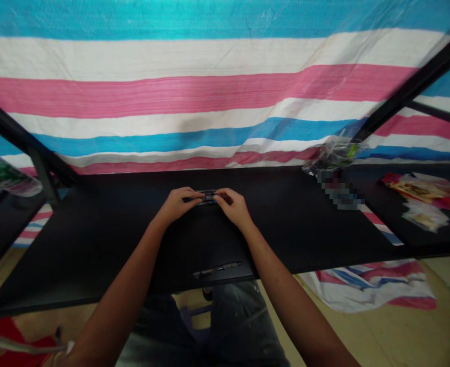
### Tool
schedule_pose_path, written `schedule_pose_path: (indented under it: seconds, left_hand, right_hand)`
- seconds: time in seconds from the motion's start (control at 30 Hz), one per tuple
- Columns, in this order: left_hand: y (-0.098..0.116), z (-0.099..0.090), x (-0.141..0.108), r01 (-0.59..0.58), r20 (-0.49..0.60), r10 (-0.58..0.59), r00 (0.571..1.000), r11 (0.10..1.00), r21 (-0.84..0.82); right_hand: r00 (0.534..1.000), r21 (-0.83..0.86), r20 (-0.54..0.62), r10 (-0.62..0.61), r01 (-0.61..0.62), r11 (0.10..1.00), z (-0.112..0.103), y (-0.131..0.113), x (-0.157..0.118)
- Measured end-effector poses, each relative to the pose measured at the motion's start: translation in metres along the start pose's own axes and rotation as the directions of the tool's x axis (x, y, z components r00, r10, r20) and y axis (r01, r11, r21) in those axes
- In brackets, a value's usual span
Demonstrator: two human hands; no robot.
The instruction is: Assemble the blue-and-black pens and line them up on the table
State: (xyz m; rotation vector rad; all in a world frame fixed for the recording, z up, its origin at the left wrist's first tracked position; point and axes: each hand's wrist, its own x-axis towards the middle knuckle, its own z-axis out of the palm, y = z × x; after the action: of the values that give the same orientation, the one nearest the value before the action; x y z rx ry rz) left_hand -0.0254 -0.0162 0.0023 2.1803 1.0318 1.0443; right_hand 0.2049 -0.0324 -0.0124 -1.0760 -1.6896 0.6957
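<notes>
Pens (208,197), a small cluster of them, lie crosswise between two bare hands over a black table (113,229), as the head view shows from above the worker. Their long axis runs left to right, nearly parallel to the far edge, so that each hand meets one end: the left hand (179,205) grips the left end between thumb and fingers, the right hand (234,206) pinches the right end, and neither is clearly nearer. The exact count is too small to tell. One loose pen (217,269) rests untouched by the table's near edge, on the worker's side of both hands, also lying mostly crosswise, its right end tipped slightly away from the body and just beside the right forearm (272,265). Striped sheeting (171,97) hangs behind.
</notes>
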Motion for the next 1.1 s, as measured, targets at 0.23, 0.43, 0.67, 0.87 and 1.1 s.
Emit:
schedule_pose_path:
  seconds: [0.23, 0.43, 0.67, 0.87, 1.1]
  left_hand:
    - [0.006, -0.001, 0.001, 0.013, 0.007, -0.013, 1.0, 1.0, -0.005]
    - [0.005, -0.001, 0.001, 0.002, 0.003, -0.002, 1.0, 1.0, 0.002]
    - [0.007, -0.001, 0.001, -0.02, 0.011, 0.02, 1.0, 1.0, -0.001]
    - [0.01, 0.001, 0.0, -0.009, 0.005, 0.009, 1.0, 1.0, -0.016]
    - [0.003, 0.008, 0.0, -0.04, -0.055, 0.04, 0.998, 0.999, 0.009]
  right_hand:
    - [0.998, -0.044, 0.008, -0.055, 0.055, 0.997, -0.001, -0.002, 0.001]
    - [0.999, -0.036, 0.032, 0.004, -0.003, 0.999, 0.0, 0.0, 0.0]
    - [0.994, -0.028, 0.069, -0.079, 0.082, 0.996, 0.001, 0.001, 0.001]
    - [1.0, 0.022, 0.021, 0.014, -0.014, 1.0, 0.0, 0.001, -0.002]
    - [0.999, 0.002, 0.003, -0.043, 0.043, 0.999, -0.001, 0.006, -0.002]
